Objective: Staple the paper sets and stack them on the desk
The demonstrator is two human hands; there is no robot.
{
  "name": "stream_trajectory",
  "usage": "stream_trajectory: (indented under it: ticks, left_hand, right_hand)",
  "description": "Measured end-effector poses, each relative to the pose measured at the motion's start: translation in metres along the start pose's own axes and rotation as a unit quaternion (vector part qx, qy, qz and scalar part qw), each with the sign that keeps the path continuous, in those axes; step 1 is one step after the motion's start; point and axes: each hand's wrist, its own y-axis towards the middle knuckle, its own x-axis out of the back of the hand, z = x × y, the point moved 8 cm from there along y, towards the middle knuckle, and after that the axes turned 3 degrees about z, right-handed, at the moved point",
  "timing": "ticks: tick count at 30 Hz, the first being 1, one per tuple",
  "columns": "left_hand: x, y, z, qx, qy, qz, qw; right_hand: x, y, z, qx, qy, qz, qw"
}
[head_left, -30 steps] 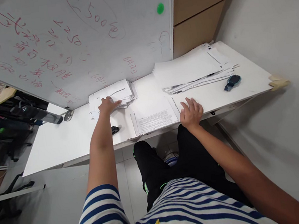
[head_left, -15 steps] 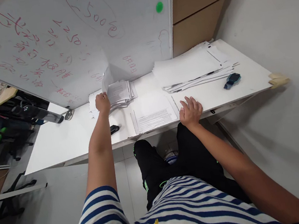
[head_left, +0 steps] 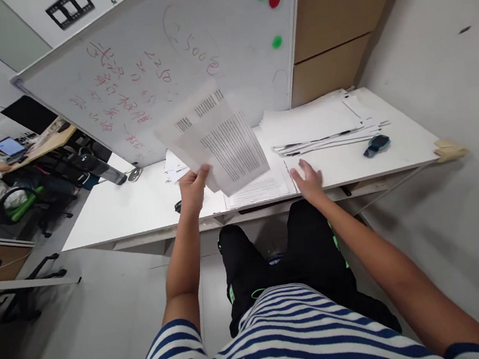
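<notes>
Printed sheets of paper [head_left: 232,145] are held up by their lower left edge in my left hand [head_left: 194,188], thumb on top. They look like two overlapping sheets, tilted above the desk. Under them, at the front edge, lies a stack of printed pages [head_left: 262,190], partly covered. My right hand [head_left: 309,181] is open at the right side of that stack, fingers apart, nothing in it. Another paper pile [head_left: 174,167] shows behind my left hand, mostly hidden by the raised sheets. A small black object [head_left: 178,207] peeks out beside my left wrist; its kind is unclear.
The white desk [head_left: 124,209] stands against a whiteboard [head_left: 245,55] with red writing and round magnets. Large paper sheets [head_left: 307,123] and a dark blue gadget [head_left: 376,145] lie at the right. A dark bottle [head_left: 99,167] is at the left; another person sits beyond.
My left hand has lifted sheets off the left pile and brought them right, over the front stack. My right hand's fingers have spread beside the stack. The view has shifted.
</notes>
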Motion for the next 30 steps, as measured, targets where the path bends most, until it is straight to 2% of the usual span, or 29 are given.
stream_trajectory:
  ticks: [1,3,6,8,11,16,21,24,30]
  left_hand:
    - [-0.002,-0.011,0.0,0.011,-0.003,0.011,1.0]
    - [-0.005,-0.028,0.003,0.028,-0.005,0.033,0.999]
    - [-0.01,-0.045,0.008,0.041,0.002,0.058,0.997]
    - [-0.014,-0.053,0.011,0.049,0.008,0.07,0.996]
    - [-0.021,-0.064,0.013,0.055,0.013,0.087,0.995]
    - [-0.031,-0.078,0.01,0.029,-0.004,0.107,0.994]
    - [-0.031,-0.084,-0.001,-0.017,0.056,0.066,0.996]
    - [-0.034,-0.087,-0.005,-0.035,0.082,0.074,0.993]
    - [-0.036,-0.091,0.0,-0.046,0.097,0.099,0.989]
  right_hand:
    - [0.003,0.002,0.014,0.006,0.084,0.05,0.995]
    - [0.011,0.001,0.055,0.052,0.226,0.148,0.961]
    - [0.02,-0.011,0.112,0.095,0.302,0.252,0.914]
    - [0.021,-0.02,0.136,0.101,0.324,0.282,0.897]
    - [0.019,-0.028,0.146,0.075,0.338,0.252,0.904]
    - [0.021,-0.032,0.134,0.046,0.338,0.163,0.926]
    - [0.032,-0.035,0.13,0.053,0.313,0.093,0.944]
    - [0.036,-0.039,0.129,0.052,0.301,0.06,0.95]
    - [0.034,-0.041,0.131,0.07,0.294,0.077,0.95]
